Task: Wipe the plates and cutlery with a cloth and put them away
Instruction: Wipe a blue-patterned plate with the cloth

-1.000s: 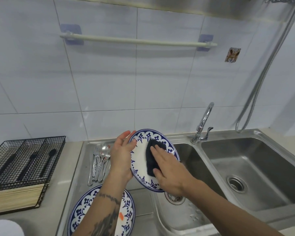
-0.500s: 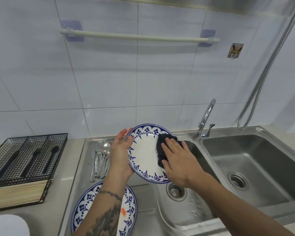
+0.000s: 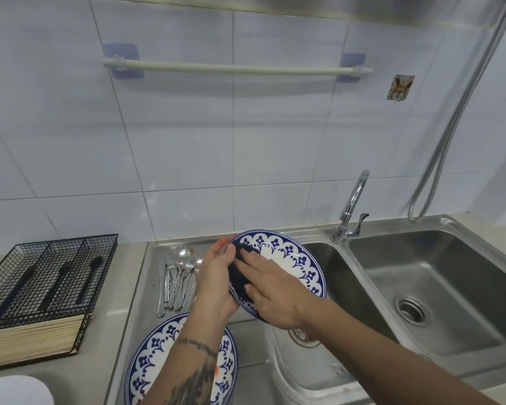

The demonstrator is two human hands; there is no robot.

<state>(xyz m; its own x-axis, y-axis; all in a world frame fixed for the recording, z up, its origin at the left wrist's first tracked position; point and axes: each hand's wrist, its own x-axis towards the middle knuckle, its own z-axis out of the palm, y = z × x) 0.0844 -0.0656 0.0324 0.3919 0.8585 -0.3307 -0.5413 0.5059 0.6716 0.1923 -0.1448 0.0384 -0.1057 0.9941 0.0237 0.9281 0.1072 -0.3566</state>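
My left hand [image 3: 216, 283] grips the left rim of a white plate with a blue patterned border [image 3: 294, 266], held tilted above the sink's draining board. My right hand [image 3: 270, 290] presses a dark blue cloth [image 3: 240, 276] flat against the left part of the plate's face, close to my left thumb. A second blue-bordered plate [image 3: 155, 355] lies flat on the draining board below, partly hidden by my left forearm. Several pieces of silver cutlery [image 3: 177, 276] lie side by side on the board, just left of my left hand.
A black wire cutlery tray [image 3: 50, 276] with dark-handled utensils sits on the counter at left, above a wooden-slat base. A white dish edge [image 3: 15, 390] shows bottom left. Two steel sink basins [image 3: 438, 282] and a tap [image 3: 352, 206] lie to the right. A towel rail [image 3: 237, 68] hangs on the tiled wall.
My right hand has slid the cloth from the plate's right side across to its left side, near my left thumb. The plate has tipped to a flatter angle.
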